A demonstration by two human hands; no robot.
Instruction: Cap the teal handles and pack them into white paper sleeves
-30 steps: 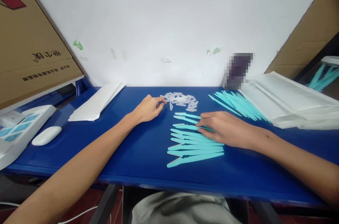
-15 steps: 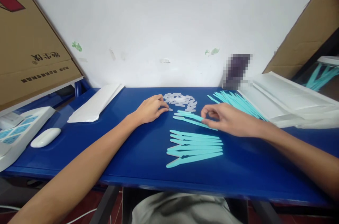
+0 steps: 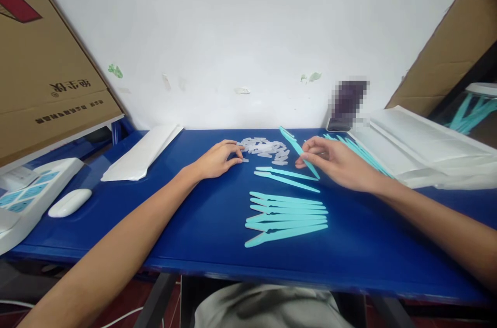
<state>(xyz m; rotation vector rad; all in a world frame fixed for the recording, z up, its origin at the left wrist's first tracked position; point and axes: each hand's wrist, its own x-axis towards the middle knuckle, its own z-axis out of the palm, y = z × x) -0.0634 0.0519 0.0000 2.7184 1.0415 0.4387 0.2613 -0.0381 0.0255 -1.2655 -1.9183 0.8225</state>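
Observation:
My right hand (image 3: 330,160) pinches a turquoise eyebrow razor (image 3: 292,140) near its thin end; the wider end points up and left, raised beside the pile of clear plastic caps (image 3: 262,147). At that pile's left edge rests my left hand (image 3: 218,159), thumb and fingertips closed on a small clear cap (image 3: 245,161). Below my right hand, two loose razors (image 3: 287,179) lie on the blue table (image 3: 194,235). Closer to me, several more razors (image 3: 287,210) form a fanned row, wide ends to the left.
Behind my right hand lies a heap of razors (image 3: 361,153), partly hidden, next to white padded envelopes (image 3: 423,144). A blurred dark device (image 3: 347,105) leans on the wall. On the left are a white packet (image 3: 142,154), a white mouse (image 3: 70,203) and a power strip (image 3: 42,188).
My right hand has lifted a razor and tilted it upward, where before it hovered over the loose ones. My left hand has shifted slightly left with the cap.

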